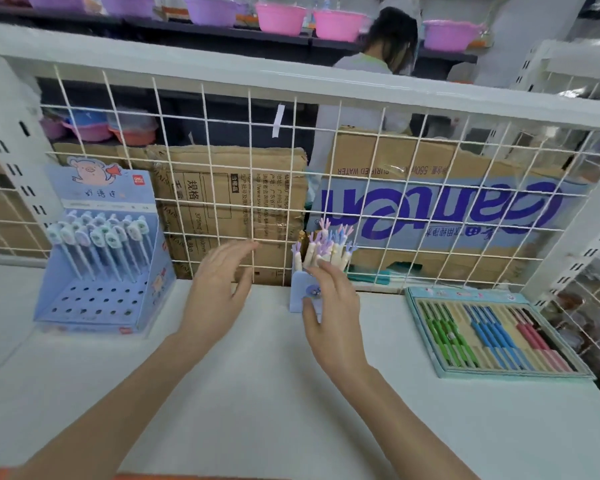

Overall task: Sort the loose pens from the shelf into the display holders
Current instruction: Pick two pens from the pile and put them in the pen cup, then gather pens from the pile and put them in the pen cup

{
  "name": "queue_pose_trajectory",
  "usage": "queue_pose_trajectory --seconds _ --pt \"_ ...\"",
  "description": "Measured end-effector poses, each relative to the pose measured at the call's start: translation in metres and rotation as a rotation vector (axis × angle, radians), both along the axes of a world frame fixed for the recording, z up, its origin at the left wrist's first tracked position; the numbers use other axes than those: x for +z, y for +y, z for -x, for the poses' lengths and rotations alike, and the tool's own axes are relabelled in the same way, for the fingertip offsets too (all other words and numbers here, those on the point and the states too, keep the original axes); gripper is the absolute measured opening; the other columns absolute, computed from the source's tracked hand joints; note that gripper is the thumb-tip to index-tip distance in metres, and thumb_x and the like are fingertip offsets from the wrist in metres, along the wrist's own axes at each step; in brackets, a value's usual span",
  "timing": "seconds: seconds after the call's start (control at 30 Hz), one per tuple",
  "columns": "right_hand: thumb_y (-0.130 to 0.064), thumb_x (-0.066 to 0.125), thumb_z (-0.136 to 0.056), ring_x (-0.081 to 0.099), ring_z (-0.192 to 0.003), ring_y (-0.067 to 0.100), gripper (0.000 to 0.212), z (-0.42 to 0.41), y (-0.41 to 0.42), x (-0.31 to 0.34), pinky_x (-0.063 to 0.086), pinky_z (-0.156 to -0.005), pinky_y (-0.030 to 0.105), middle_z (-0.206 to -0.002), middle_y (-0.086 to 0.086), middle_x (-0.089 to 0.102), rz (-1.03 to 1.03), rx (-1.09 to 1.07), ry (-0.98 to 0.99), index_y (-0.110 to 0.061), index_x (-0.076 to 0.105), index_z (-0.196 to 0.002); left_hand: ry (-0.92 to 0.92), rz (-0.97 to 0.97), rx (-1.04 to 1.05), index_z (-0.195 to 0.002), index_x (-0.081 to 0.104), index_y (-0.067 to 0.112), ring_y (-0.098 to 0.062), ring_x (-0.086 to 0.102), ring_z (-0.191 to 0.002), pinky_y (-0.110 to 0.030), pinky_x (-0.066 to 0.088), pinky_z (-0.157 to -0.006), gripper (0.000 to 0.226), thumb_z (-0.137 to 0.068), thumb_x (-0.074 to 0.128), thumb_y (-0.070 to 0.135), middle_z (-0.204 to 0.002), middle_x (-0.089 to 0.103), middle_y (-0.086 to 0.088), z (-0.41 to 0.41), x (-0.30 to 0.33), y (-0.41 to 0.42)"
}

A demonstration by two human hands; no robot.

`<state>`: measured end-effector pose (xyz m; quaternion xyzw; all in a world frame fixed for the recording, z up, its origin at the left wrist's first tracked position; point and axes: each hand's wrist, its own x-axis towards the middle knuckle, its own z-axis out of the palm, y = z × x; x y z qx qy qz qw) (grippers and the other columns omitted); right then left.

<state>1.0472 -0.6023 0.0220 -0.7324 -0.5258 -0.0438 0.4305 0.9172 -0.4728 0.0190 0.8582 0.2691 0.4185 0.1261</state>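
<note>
A small lilac pen holder (300, 292) stands at the back middle of the white shelf (264, 393), filled with several antler-topped pens (326, 245). My right hand (331, 306) covers the holder's front and right side, with its thumb on the front face and its fingers spread near the pens. My left hand (219, 285) hovers to the left of the holder with straight, spread fingers and holds nothing. A blue stepped display holder (94, 306) at the left carries several pastel pens (101, 240) in its back rows, and its front holes stand empty.
A flat teal tray (499, 374) of green, blue and pink pens lies at the right. A white wire grid (291, 168) closes off the back of the shelf, with cardboard boxes behind it. A person stands beyond the grid by shelves of pink and purple basins.
</note>
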Motion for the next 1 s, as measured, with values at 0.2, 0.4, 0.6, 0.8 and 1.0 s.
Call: queue_pose_trajectory --seconds 0.2,0.4,0.6,0.8,1.0 --pt "-0.005 0.071 -0.074 0.046 -0.124 0.042 0.053 0.060 0.009 -0.021 0.039 -0.096 0.056 -0.138 0.019 0.048 0.185 0.177 -0.161 -0.010 0.056 -0.124 0.274 -0.033 0.264 -0.131 0.050 0.018 -0.026 0.043 -0.128 -0.048 0.028 -0.108 0.043 -0.092 0.037 0.031 -0.136 0.052 -0.007 0.072 -0.035 -0.039" --pt "-0.025 0.062 -0.088 0.018 -0.140 0.041 0.064 0.129 0.025 -0.022 0.021 -0.111 0.053 -0.156 0.016 0.014 0.440 0.344 -0.307 -0.018 0.032 -0.145 0.570 -0.093 0.560 -0.133 0.038 0.022 -0.032 0.055 -0.118 -0.052 0.042 -0.096 0.050 -0.086 0.032 0.040 -0.133 0.054 -0.013 0.156 -0.041 -0.046" --pt "-0.026 0.043 -0.098 -0.002 -0.145 0.032 0.060 0.215 0.055 -0.015 0.005 -0.115 0.044 -0.158 0.008 -0.008 0.443 0.473 -0.322 -0.023 0.013 -0.150 0.566 0.003 0.705 -0.125 0.045 0.021 -0.035 0.060 -0.110 -0.055 0.047 -0.088 0.047 -0.083 0.035 0.039 -0.124 0.060 -0.015 0.248 -0.037 -0.043" --pt "-0.026 0.043 -0.098 0.008 -0.143 0.034 0.063 0.354 0.088 -0.019 0.010 -0.114 0.044 -0.158 0.008 0.005 0.455 0.566 -0.312 -0.024 0.008 -0.150 0.630 -0.003 0.806 -0.120 0.062 0.016 -0.035 0.061 -0.108 -0.055 0.048 -0.085 0.047 -0.083 0.043 0.038 -0.121 0.061 -0.015 0.379 -0.030 -0.023" --pt "-0.030 0.037 -0.100 0.007 -0.143 0.029 0.059 0.475 0.121 -0.020 0.010 -0.114 0.041 -0.158 0.004 0.003 0.484 0.670 -0.352 -0.026 0.006 -0.150 0.595 0.096 0.895 -0.120 0.061 0.013 -0.038 0.059 -0.109 -0.052 0.049 -0.087 0.054 -0.071 0.079 0.027 -0.121 0.060 -0.018 0.504 -0.033 -0.012"
